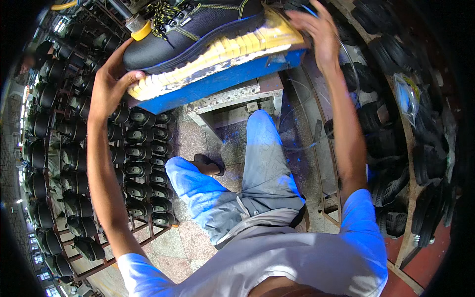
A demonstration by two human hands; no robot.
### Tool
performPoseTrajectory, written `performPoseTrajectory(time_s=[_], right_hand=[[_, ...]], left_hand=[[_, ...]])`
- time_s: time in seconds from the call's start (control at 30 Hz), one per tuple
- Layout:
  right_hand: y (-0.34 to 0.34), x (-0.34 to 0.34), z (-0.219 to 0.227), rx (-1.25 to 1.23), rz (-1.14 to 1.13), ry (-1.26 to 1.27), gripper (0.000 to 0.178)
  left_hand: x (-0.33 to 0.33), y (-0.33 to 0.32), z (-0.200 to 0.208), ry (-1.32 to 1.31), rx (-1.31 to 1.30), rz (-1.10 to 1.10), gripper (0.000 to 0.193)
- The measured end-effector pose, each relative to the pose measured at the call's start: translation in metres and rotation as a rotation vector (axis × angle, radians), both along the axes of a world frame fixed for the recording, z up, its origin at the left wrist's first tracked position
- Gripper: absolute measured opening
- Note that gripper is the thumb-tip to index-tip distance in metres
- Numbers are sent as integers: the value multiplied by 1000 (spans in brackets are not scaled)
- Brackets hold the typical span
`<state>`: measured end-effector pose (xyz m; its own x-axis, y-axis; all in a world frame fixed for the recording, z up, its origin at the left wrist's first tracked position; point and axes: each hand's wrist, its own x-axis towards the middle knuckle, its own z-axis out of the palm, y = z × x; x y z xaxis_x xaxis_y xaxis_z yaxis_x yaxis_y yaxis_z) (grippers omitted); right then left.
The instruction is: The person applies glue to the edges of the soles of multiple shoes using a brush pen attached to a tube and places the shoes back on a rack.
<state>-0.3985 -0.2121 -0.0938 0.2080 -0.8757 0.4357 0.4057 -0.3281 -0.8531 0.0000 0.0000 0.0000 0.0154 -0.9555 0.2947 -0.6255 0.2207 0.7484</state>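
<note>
Left hand (110,81), fingers grasping shoe (200,29) at toe, right hand (320,37), fingers released beside yellow pad (217,54), racked shoes (81,225) left.

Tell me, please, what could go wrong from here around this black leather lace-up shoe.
The left hand at the black leather lace-up shoe is close to the yellow-collared grey metal rod, so it might get pinched. The shoe might also shift on the ribbed yellow pad beneath it.
</note>
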Motion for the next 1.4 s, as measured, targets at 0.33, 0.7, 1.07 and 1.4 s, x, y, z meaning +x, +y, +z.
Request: performPoseTrajectory(time_s=[0.33, 0.7, 1.07, 1.4], right_hand=[[106, -18, -160, 542, -151, 8, 35], [175, -2, 79, -826, -66, 546, 38], [177, 41, 74, -872, -17, 544, 38], [114, 116, 35, -1112, -104, 363, 27]], left_hand=[[-151, 64, -83, -628, -943, 242, 35], [-256, 34, -93, -644, -974, 57, 26], [-200, 59, -94, -634, -984, 206, 27], [-85, 64, -100, -230, -722, 579, 50]])
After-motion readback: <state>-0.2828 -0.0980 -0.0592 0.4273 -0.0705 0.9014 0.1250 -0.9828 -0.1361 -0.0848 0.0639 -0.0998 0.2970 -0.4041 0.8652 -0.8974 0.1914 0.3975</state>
